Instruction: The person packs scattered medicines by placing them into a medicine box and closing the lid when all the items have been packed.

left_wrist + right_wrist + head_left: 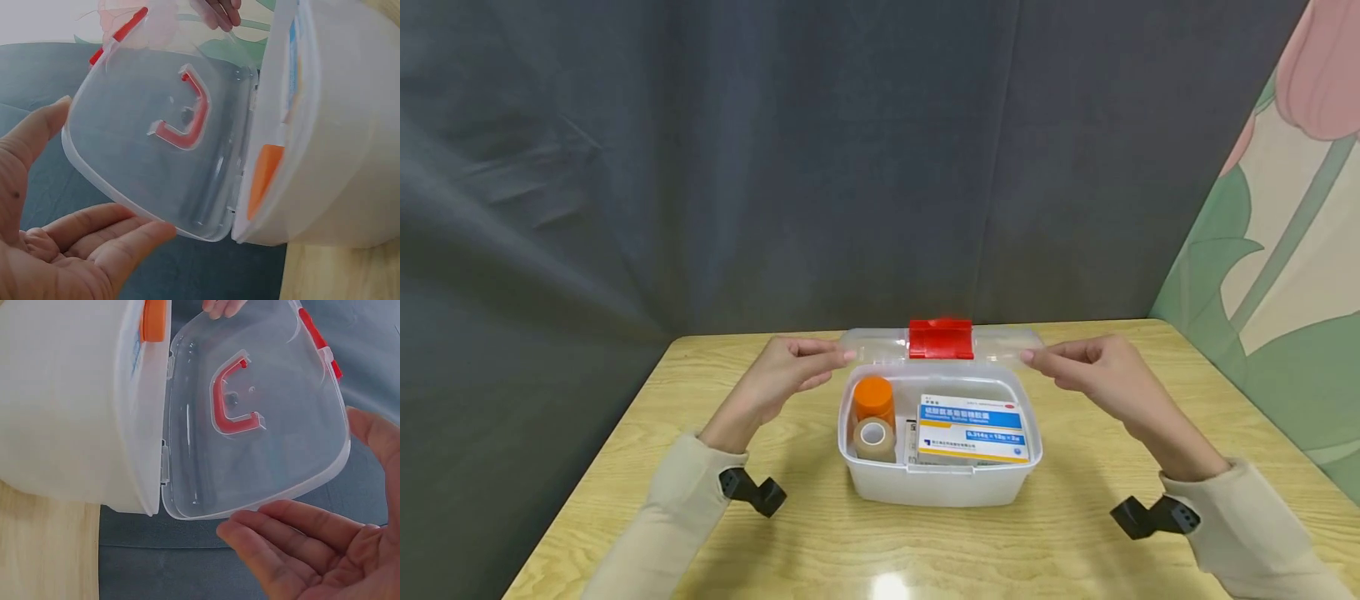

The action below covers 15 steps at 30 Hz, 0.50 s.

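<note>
A translucent plastic box [932, 487] stands on the table with its clear hinged lid [1006, 340] raised upright at the back. My left hand [793, 371] holds the lid's left edge between thumb and fingers. On the opposite edge, my right hand [1093, 371] holds it the same way. A red latch [942, 340] sits at the middle of the lid's free edge, and a red handle [201, 119] shows on the lid in the left wrist view. Inside the box are an orange-capped bottle [873, 398], a beige tape roll [883, 452] and a blue-and-white medicine carton [970, 429].
Partly hidden under the medicine carton lies a pale printed packet [912, 442]. The wooden table [820, 546] ends at a dark grey curtain [850, 167] behind the box. On the right stands a wall with painted tulips [1285, 275].
</note>
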Each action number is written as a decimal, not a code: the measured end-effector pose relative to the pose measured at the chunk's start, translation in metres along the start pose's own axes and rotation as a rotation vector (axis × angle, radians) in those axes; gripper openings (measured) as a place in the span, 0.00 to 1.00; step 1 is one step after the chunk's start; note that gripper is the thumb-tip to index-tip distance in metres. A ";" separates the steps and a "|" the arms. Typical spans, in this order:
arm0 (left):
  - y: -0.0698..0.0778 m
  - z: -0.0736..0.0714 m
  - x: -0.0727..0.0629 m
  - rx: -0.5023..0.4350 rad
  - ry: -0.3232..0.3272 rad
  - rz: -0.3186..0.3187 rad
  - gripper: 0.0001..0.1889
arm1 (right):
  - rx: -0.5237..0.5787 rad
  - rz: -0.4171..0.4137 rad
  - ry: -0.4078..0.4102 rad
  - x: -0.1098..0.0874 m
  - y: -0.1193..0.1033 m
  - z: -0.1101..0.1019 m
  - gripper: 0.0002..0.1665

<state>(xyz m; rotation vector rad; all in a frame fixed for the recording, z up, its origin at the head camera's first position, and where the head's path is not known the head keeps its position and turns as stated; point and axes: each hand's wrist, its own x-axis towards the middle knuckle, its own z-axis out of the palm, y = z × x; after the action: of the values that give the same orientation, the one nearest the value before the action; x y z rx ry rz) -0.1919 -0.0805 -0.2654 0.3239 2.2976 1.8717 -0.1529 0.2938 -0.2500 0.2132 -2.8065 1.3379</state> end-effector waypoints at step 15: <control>-0.041 0.014 -0.022 0.005 -0.011 0.097 0.35 | -0.090 -0.092 0.045 -0.025 0.025 0.020 0.36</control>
<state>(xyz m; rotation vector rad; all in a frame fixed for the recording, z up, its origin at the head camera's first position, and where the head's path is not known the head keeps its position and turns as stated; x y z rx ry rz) -0.1698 -0.0812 -0.3089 0.4530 2.3193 1.9040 -0.1310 0.2964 -0.2840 0.3012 -2.7748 1.1806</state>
